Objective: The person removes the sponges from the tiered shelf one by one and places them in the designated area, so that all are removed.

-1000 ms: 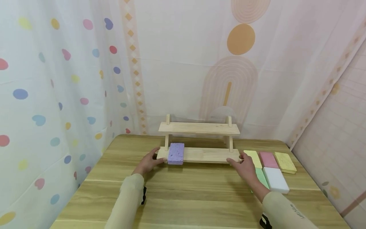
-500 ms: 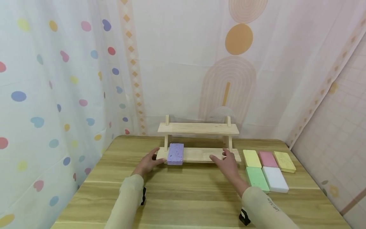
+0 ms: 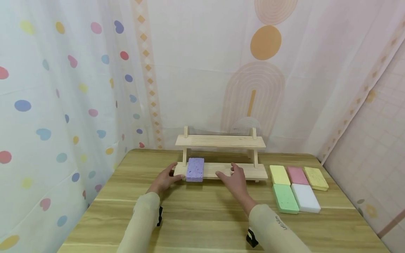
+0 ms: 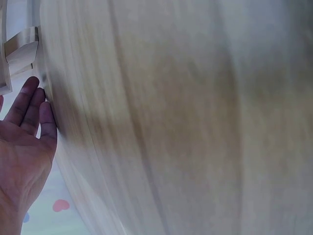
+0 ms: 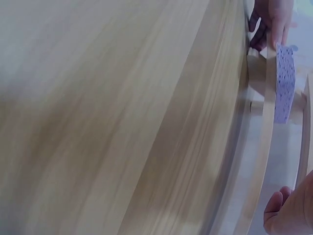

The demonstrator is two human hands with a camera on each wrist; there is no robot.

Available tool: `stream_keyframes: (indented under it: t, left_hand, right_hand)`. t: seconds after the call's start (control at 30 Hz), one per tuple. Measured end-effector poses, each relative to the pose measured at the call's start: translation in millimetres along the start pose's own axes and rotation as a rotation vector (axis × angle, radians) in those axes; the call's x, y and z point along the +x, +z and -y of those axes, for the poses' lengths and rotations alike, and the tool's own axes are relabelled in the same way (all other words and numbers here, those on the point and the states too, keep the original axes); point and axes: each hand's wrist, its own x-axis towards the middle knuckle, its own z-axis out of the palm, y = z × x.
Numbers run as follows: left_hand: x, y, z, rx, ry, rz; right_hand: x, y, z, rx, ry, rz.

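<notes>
A two-tier wooden display shelf (image 3: 220,141) stands on the table. On the left part of its lower board lies a purple speckled sponge block (image 3: 195,169). My left hand (image 3: 164,180) grips the left end of that board, thumb at the front corner; in the right wrist view its other fingers (image 5: 259,36) sit below the board. Over the middle of the lower board hovers my right hand (image 3: 235,178), thumb and fingers spread, nothing between them. It is to the right of the purple block, apart from it. Whether it touches the board is unclear.
Right of the shelf lie several more blocks: pale yellow (image 3: 280,175), pink (image 3: 297,175), darker yellow (image 3: 316,178), green (image 3: 285,199) and white (image 3: 306,198). The wooden table (image 3: 202,225) extends toward me. A patterned curtain (image 3: 202,88) hangs behind its back edge.
My right hand has left the right end of the lower board and moved left to its middle, uncovering the green block. The left hand and purple block have stayed put.
</notes>
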Motion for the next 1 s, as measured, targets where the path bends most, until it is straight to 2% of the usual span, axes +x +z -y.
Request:
stream_keyframes:
  t: [0.43, 0.67, 1.0]
  left_hand:
    - [1.0, 0.1, 0.8, 0.002, 0.007, 0.002]
    - [-0.3, 1.4, 0.4, 0.003, 0.016, 0.004]
    - [-0.1, 0.8, 0.4, 0.005, 0.042, -0.004]
  right_hand:
    - [-4.3, 47, 17, -0.051, -0.018, -0.03]
    - [-9.4, 71, 20, -0.083, 0.008, -0.022]
    - [-13.9, 98, 25, -0.175, -0.009, -0.077]
